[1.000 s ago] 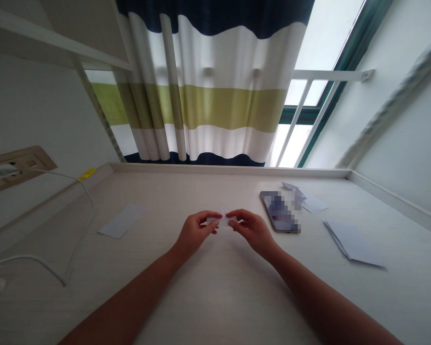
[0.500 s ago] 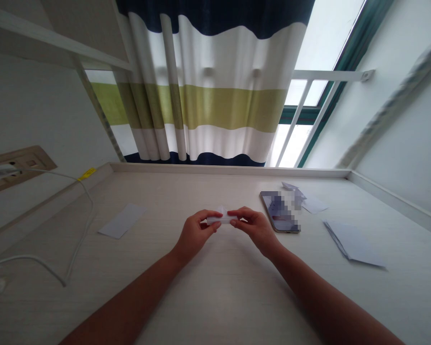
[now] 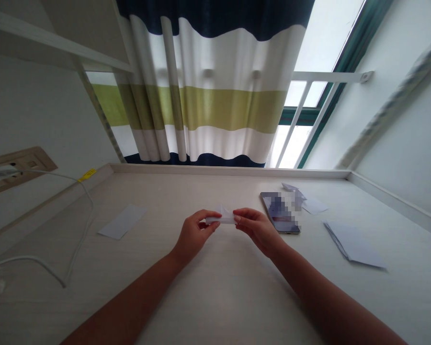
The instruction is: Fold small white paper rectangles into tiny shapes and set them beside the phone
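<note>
Between my two hands is a small folded piece of white paper (image 3: 227, 218), held above the desk, with a pointed fold standing up at its middle. The thumb and fingers of my left hand (image 3: 197, 229) pinch its left end. At the right end, my right hand (image 3: 255, 226) grips the paper between thumb and fingertips. Just beyond my right hand lies a phone (image 3: 278, 213) with its screen up. The paper's finer folds are too small to make out.
On the pale desk (image 3: 201, 292), a white paper slip (image 3: 122, 221) lies at left and a paper stack (image 3: 355, 244) at right. Folded paper (image 3: 293, 189) and a loose sheet (image 3: 314, 205) sit behind the phone. A white cable (image 3: 92, 211) runs from the wall socket (image 3: 25, 165).
My right hand has shifted slightly to the right along the paper, and its fingers have changed their grip. More of the paper's right part shows. My left hand stays nearly still.
</note>
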Action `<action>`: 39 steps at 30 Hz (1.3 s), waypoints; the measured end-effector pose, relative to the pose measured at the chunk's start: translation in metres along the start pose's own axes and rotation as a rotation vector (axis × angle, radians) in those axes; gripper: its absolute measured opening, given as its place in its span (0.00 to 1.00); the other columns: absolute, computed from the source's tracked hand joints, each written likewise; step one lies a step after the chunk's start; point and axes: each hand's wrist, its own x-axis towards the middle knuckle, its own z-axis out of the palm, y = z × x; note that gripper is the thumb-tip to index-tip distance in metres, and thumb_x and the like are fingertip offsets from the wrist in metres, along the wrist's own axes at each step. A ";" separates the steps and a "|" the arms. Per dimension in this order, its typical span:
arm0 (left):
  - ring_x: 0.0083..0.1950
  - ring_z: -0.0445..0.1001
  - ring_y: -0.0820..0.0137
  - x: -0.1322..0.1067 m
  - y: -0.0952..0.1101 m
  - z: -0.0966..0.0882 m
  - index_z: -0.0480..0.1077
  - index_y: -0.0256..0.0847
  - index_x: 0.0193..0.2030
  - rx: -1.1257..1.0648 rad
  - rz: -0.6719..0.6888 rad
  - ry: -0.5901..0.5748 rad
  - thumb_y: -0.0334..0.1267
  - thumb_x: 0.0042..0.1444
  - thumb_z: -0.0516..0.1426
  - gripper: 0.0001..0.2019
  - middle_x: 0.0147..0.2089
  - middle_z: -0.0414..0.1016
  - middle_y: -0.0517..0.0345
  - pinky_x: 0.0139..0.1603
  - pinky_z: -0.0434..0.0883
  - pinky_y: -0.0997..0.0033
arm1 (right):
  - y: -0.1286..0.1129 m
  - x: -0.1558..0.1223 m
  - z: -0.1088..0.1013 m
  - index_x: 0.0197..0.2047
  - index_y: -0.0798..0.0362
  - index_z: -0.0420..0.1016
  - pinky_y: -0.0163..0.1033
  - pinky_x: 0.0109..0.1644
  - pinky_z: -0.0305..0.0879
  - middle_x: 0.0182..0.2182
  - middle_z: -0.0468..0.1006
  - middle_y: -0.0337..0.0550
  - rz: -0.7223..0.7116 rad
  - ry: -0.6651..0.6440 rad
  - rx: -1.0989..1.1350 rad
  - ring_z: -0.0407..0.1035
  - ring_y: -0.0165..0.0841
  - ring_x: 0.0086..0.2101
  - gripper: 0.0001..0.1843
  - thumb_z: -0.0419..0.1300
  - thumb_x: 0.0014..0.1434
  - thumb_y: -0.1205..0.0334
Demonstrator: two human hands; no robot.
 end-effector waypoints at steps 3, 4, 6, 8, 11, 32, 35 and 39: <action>0.33 0.71 0.73 0.000 0.000 0.000 0.73 0.38 0.36 0.014 -0.005 0.002 0.34 0.46 0.59 0.09 0.37 0.74 0.55 0.31 0.69 0.76 | 0.001 0.000 0.000 0.28 0.52 0.77 0.35 0.36 0.61 0.25 0.74 0.37 -0.025 -0.002 -0.033 0.66 0.26 0.28 0.09 0.68 0.39 0.63; 0.32 0.71 0.73 0.000 0.000 0.000 0.73 0.38 0.36 0.013 -0.008 0.002 0.35 0.46 0.59 0.09 0.36 0.74 0.55 0.31 0.69 0.76 | 0.001 0.000 0.000 0.28 0.52 0.77 0.35 0.36 0.62 0.26 0.74 0.37 -0.061 -0.007 -0.073 0.66 0.26 0.28 0.09 0.67 0.40 0.62; 0.31 0.71 0.73 0.000 0.001 0.000 0.73 0.38 0.36 0.006 -0.017 0.005 0.35 0.45 0.59 0.09 0.36 0.74 0.55 0.30 0.69 0.77 | 0.003 0.000 0.000 0.31 0.52 0.76 0.35 0.35 0.62 0.25 0.73 0.37 -0.159 -0.029 -0.199 0.65 0.26 0.28 0.09 0.65 0.43 0.61; 0.29 0.70 0.74 0.000 0.002 0.000 0.74 0.37 0.35 -0.005 -0.030 0.010 0.35 0.45 0.59 0.09 0.35 0.74 0.55 0.30 0.69 0.76 | 0.004 0.000 0.000 0.33 0.52 0.76 0.35 0.34 0.62 0.24 0.71 0.36 -0.245 -0.051 -0.341 0.64 0.26 0.27 0.10 0.64 0.45 0.60; 0.28 0.70 0.75 0.000 0.006 0.000 0.74 0.37 0.35 -0.017 -0.057 0.010 0.35 0.44 0.59 0.09 0.35 0.74 0.55 0.30 0.70 0.76 | 0.005 0.000 -0.001 0.35 0.51 0.76 0.36 0.35 0.64 0.26 0.70 0.37 -0.327 -0.053 -0.489 0.65 0.27 0.27 0.10 0.63 0.46 0.60; 0.27 0.70 0.75 0.001 0.009 0.001 0.75 0.38 0.38 -0.113 -0.114 0.019 0.33 0.42 0.60 0.13 0.37 0.76 0.55 0.32 0.72 0.72 | 0.001 -0.006 -0.001 0.35 0.49 0.77 0.39 0.35 0.67 0.31 0.70 0.42 -0.616 -0.015 -0.748 0.66 0.31 0.31 0.08 0.60 0.50 0.60; 0.28 0.71 0.74 0.001 0.011 0.001 0.75 0.38 0.36 -0.119 -0.103 0.017 0.33 0.42 0.60 0.11 0.37 0.76 0.55 0.32 0.72 0.73 | 0.001 -0.005 -0.001 0.39 0.49 0.75 0.40 0.38 0.69 0.33 0.69 0.41 -0.542 -0.065 -0.695 0.66 0.30 0.32 0.11 0.62 0.49 0.59; 0.27 0.71 0.74 0.000 0.013 0.001 0.75 0.38 0.35 -0.119 -0.094 0.013 0.34 0.42 0.60 0.11 0.36 0.76 0.56 0.32 0.72 0.72 | 0.001 -0.004 -0.001 0.41 0.47 0.74 0.41 0.40 0.70 0.33 0.68 0.41 -0.507 -0.069 -0.682 0.66 0.30 0.32 0.14 0.62 0.49 0.57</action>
